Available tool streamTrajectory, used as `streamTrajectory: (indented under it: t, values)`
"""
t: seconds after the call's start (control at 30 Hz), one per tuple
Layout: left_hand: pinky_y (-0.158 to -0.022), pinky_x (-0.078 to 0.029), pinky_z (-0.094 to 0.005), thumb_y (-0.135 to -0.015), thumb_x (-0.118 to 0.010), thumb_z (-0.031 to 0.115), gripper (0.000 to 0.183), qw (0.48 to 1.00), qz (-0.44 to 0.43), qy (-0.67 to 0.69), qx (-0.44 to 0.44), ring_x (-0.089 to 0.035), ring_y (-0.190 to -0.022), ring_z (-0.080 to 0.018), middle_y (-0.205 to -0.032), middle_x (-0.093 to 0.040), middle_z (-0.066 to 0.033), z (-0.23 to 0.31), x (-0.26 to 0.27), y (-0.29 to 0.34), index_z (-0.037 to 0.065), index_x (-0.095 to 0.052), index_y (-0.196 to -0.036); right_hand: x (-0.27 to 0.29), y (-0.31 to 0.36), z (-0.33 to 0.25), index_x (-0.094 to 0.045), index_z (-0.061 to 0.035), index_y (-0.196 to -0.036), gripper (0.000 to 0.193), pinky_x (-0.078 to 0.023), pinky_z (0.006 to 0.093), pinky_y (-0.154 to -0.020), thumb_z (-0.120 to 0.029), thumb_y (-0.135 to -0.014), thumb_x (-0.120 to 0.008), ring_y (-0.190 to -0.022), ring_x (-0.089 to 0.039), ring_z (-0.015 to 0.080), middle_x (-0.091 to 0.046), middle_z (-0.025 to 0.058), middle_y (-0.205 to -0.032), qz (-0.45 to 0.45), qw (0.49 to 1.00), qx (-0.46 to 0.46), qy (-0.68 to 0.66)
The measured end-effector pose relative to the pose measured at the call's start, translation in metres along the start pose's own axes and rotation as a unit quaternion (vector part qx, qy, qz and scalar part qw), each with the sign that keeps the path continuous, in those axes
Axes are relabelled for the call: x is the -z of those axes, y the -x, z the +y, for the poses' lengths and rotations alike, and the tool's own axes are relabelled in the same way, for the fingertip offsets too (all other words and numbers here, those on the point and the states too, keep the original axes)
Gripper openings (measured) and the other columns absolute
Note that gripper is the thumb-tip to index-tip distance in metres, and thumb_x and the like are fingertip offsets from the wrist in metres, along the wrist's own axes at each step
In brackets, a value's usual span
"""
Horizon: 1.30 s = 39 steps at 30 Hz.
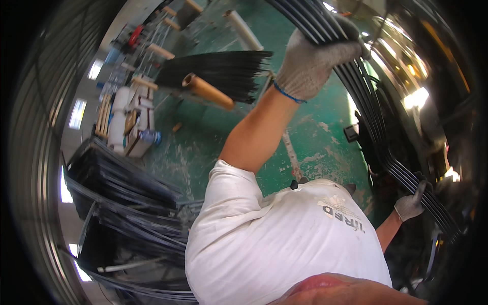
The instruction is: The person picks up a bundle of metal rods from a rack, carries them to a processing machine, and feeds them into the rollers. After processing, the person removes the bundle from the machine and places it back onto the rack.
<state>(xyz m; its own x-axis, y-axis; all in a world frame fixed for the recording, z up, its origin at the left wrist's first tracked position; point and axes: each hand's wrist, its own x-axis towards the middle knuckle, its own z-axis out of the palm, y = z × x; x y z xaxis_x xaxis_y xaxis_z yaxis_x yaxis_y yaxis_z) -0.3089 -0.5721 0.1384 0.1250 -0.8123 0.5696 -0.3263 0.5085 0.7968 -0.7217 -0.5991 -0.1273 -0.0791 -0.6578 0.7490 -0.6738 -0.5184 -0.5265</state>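
Observation:
A bundle of several long, thin black rods (pixel 370 109), lying side by side, runs from the top of the view down to the lower right, with a bend partway along. My left hand (pixel 317 63), in a grey knit glove with a blue cuff edge, is closed around the upper part of the bundle. Farther down, my right hand (pixel 409 204), gloved alike, grips the rods near their lower end. Some of its fingers are hidden behind the rods. I cannot make out whether the rods are metal or plastic.
Along the right stands shiny machinery (pixel 406 61) close to the rods. A pile of black strips (pixel 218 71) and a brown cardboard tube (pixel 208 91) lie to the left over the green floor (pixel 325 137). Stacked black frames (pixel 132 213) fill the lower left, near white boxes (pixel 140 137).

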Motion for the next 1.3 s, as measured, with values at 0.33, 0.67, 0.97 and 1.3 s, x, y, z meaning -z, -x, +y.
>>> streamTrajectory:
  t: [0.33, 0.67, 0.97, 1.3]
  values:
    - [-0.093, -0.060, -0.0427, -0.095, -0.063, -0.005, 0.015, 0.914, 0.391, 0.069, 0.085, -0.073, -0.100, -0.0282, -0.099, -0.073, -0.0177, 0.081, 0.153, 0.231, -0.001, -0.061, -0.109, -0.225, -0.036, -0.148, -0.066, 0.0054, -0.115, 0.024, -0.059, 0.0372, -0.090, -0.015, -0.108, -0.057, -0.095, -0.070, 0.0231, -0.072, 0.0143, -0.106, -0.234, 0.765, -0.223, -0.557]
    - [-0.091, -0.057, -0.0499, -0.097, -0.063, 0.002, 0.017, 0.678, 0.708, -0.168, -0.100, -0.071, -0.098, -0.0309, -0.099, -0.069, -0.0139, 0.208, 0.118, 0.364, 0.004, -0.058, -0.113, -0.310, -0.078, -0.499, -0.069, 0.0040, -0.121, 0.034, -0.052, 0.0323, -0.088, -0.025, -0.107, -0.059, -0.091, -0.069, 0.0172, -0.073, 0.0139, -0.103, -0.424, 0.728, 0.088, -0.532]
    - [-0.102, -0.050, -0.0499, -0.098, -0.067, 0.016, 0.016, 0.484, 0.795, -0.245, -0.273, -0.066, -0.103, -0.0319, -0.100, -0.066, -0.0105, 0.253, 0.098, 0.495, 0.005, -0.058, -0.106, -0.186, 0.003, -0.833, -0.069, 0.0023, -0.112, 0.045, -0.052, 0.0435, -0.080, -0.039, -0.095, -0.069, -0.085, -0.069, 0.0349, -0.071, 0.0234, -0.092, -0.477, 0.547, 0.343, -0.597]
    - [-0.099, -0.054, -0.0532, -0.100, -0.062, 0.019, 0.020, 0.339, 0.847, -0.057, -0.405, -0.068, -0.105, -0.0344, -0.106, -0.072, -0.0163, 0.263, 0.157, 0.628, 0.000, -0.064, -0.104, 0.028, 0.110, -1.042, -0.071, 0.0023, -0.104, 0.033, -0.055, 0.0481, -0.083, -0.029, -0.097, -0.065, -0.094, -0.071, 0.0421, -0.073, 0.0263, -0.099, -0.341, 0.344, 0.479, -0.732]
